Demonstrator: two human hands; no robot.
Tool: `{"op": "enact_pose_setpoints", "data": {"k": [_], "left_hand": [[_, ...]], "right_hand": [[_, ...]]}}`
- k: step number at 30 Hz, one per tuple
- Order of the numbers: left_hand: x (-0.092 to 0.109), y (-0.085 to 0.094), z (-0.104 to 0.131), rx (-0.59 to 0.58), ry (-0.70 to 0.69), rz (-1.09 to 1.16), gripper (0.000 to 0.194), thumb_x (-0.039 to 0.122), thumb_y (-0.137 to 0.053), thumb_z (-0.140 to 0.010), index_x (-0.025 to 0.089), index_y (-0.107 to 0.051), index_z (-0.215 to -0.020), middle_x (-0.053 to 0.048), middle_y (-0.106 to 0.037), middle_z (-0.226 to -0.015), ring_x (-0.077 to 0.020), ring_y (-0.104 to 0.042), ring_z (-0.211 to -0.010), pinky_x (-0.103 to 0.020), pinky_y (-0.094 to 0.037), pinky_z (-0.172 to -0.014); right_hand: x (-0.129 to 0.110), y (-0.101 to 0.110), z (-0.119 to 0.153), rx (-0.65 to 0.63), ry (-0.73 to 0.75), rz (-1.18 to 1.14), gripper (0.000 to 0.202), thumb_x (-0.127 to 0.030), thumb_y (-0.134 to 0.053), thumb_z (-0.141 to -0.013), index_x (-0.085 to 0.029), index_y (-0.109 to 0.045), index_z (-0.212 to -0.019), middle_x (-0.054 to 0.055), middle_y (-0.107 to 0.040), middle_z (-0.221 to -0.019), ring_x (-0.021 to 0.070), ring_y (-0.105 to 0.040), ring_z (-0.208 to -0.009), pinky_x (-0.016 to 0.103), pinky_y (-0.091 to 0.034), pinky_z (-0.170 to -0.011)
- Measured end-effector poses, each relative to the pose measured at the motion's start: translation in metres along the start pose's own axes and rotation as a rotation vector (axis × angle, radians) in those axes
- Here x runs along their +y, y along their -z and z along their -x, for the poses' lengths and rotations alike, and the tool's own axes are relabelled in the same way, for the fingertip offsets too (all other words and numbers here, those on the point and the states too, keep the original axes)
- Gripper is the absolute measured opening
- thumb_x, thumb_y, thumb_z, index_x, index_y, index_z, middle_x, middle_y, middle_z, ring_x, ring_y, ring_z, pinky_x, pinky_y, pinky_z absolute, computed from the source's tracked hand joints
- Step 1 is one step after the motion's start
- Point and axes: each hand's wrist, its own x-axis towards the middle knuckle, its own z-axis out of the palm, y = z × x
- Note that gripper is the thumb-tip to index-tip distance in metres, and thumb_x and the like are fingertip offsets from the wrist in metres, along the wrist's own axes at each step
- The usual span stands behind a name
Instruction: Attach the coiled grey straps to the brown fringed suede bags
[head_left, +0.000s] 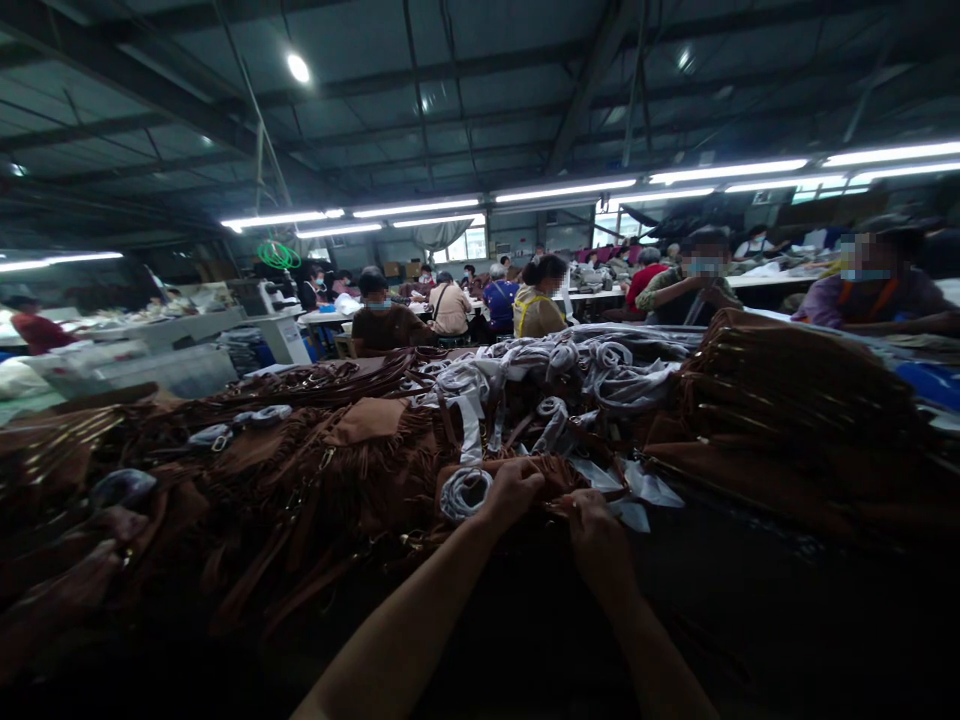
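Observation:
In the dim head view, a brown bag (491,466) lies in front of me at the near edge of the pile. My left hand (516,490) has its fingers curled on this bag. Just right of it, my right hand (594,525) pinches something small at the bag's near edge, too dark to name. Beside my left wrist rests a coiled strap in pale wrapping (465,493). White wrapping scraps (651,486) lie beyond my right hand.
Fringed brown bags (367,422) heap up to the left, with wrapped straps (600,362) behind. A tall stack of brown bags (795,375) stands at right. Several co-workers sit at tables beyond, one in a yellow apron (536,310). Clear plastic bins (165,375) stand at left.

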Motion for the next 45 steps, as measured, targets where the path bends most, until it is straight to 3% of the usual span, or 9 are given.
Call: {"op": "enact_pose_setpoints", "data": {"k": [3, 7, 10, 12, 15, 19, 25, 34, 45], "left_hand": [[0.000, -0.003, 0.004, -0.084, 0.085, 0.233, 0.016, 0.029, -0.056, -0.072, 0.014, -0.056, -0.075, -0.001, -0.064, -0.065, -0.0082, -0.049, -0.049, -0.020, -0.037, -0.048], [-0.001, -0.002, 0.009, -0.117, 0.150, 0.372, 0.022, 0.034, -0.058, -0.073, 0.014, -0.052, -0.079, -0.003, -0.066, -0.067, -0.0091, -0.052, -0.048, -0.020, -0.039, -0.048], [-0.001, 0.001, 0.010, -0.116, 0.156, 0.427, 0.024, 0.035, -0.060, -0.071, 0.014, -0.052, -0.080, -0.002, -0.065, -0.065, -0.0097, -0.055, -0.050, -0.021, -0.042, -0.050], [-0.002, 0.002, 0.010, -0.127, 0.144, 0.449, 0.025, 0.035, -0.062, -0.070, 0.013, -0.053, -0.079, -0.002, -0.064, -0.065, -0.0099, -0.055, -0.051, -0.022, -0.043, -0.052], [-0.006, 0.002, 0.008, -0.136, 0.121, 0.445, 0.026, 0.036, -0.061, -0.070, 0.012, -0.054, -0.077, -0.004, -0.066, -0.066, -0.0104, -0.057, -0.051, -0.023, -0.043, -0.052], [-0.012, 0.001, 0.006, -0.129, 0.136, 0.436, 0.030, 0.039, -0.063, -0.069, 0.012, -0.054, -0.079, -0.004, -0.066, -0.067, -0.0108, -0.057, -0.051, -0.024, -0.044, -0.053], [-0.015, 0.002, 0.005, -0.156, 0.122, 0.452, 0.033, 0.043, -0.065, -0.068, 0.012, -0.056, -0.077, -0.004, -0.066, -0.066, -0.0110, -0.057, -0.052, -0.024, -0.045, -0.053], [-0.009, 0.001, 0.014, -0.110, 0.045, 0.504, 0.034, 0.039, -0.075, -0.061, 0.010, -0.062, -0.074, -0.002, -0.061, -0.062, -0.0073, -0.049, -0.049, -0.020, -0.037, -0.048], [-0.024, -0.002, 0.011, -0.087, 0.039, 0.508, 0.038, 0.031, -0.079, -0.056, 0.011, -0.060, -0.081, 0.001, -0.059, -0.064, -0.0070, -0.049, -0.050, -0.019, -0.039, -0.049]], "right_hand": [[-0.003, 0.001, -0.011, -0.050, -0.070, -0.054, 0.052, -0.063, -0.035, -0.087, -0.020, -0.058, -0.069, 0.005, -0.060, -0.070, 0.0170, -0.056, -0.063, 0.029, -0.043, -0.059], [-0.004, -0.007, -0.029, -0.187, -0.374, -0.540, 0.051, -0.070, -0.053, -0.073, -0.019, -0.056, -0.070, -0.004, -0.050, -0.048, 0.0119, -0.045, -0.040, 0.025, -0.036, -0.040], [-0.007, -0.009, -0.036, -0.171, -0.470, -0.840, 0.055, -0.047, -0.082, -0.055, -0.018, -0.059, -0.097, -0.003, -0.064, -0.068, 0.0143, -0.059, -0.053, 0.027, -0.049, -0.050], [-0.011, -0.008, -0.039, -0.143, -0.455, -0.963, 0.063, -0.034, -0.085, -0.053, -0.021, -0.057, -0.109, 0.000, -0.069, -0.087, 0.0182, -0.067, -0.070, 0.030, -0.056, -0.062], [-0.013, -0.009, -0.042, -0.060, -0.400, -1.050, 0.057, -0.030, -0.084, -0.055, -0.021, -0.059, -0.105, 0.003, -0.070, -0.097, 0.0222, -0.068, -0.086, 0.036, -0.058, -0.075], [-0.006, -0.014, -0.047, -0.016, -0.361, -1.032, 0.044, -0.031, -0.085, -0.054, -0.019, -0.062, -0.090, 0.003, -0.072, -0.091, 0.0225, -0.069, -0.085, 0.039, -0.058, -0.081], [0.004, -0.018, -0.050, 0.004, -0.363, -0.969, 0.037, -0.038, -0.082, -0.060, -0.018, -0.066, -0.087, 0.004, -0.072, -0.087, 0.0218, -0.070, -0.080, 0.037, -0.059, -0.077], [0.016, -0.014, -0.041, -0.215, -0.354, -0.566, 0.039, -0.048, -0.075, -0.064, -0.018, -0.072, -0.088, 0.007, -0.073, -0.084, 0.0261, -0.069, -0.074, 0.036, -0.059, -0.061], [0.035, -0.020, -0.041, -0.286, -0.314, -0.449, 0.043, -0.051, -0.073, -0.063, -0.017, -0.075, -0.090, 0.007, -0.073, -0.083, 0.0228, -0.066, -0.070, 0.032, -0.054, -0.062]]}}
